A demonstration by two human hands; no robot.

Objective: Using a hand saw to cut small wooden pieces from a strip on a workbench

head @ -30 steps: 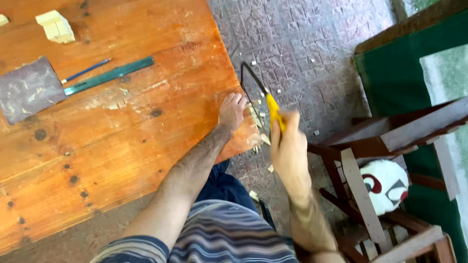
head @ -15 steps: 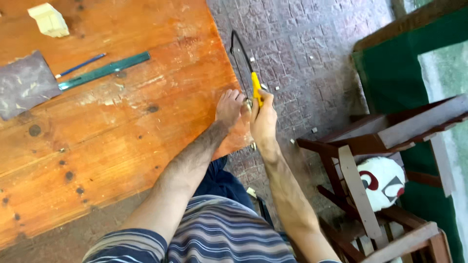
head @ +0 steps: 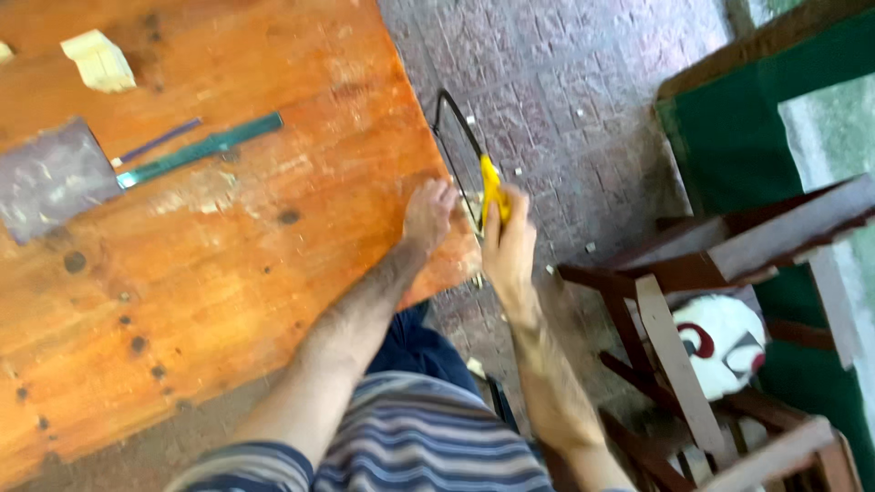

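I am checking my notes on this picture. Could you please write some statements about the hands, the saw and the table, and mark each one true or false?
1. The right hand grips a saw with a yellow handle. True.
2. The left hand rests on the wooden table near its edge. True.
3. The saw frame is red. False: the frame is black.
4. A grey sheet lies on the table, far from both hands. True.
5. The left hand holds the long green strip. False: the strip lies on the table beside the grey sheet, untouched.
6. The floor is covered with grass. False: it is patterned paving.
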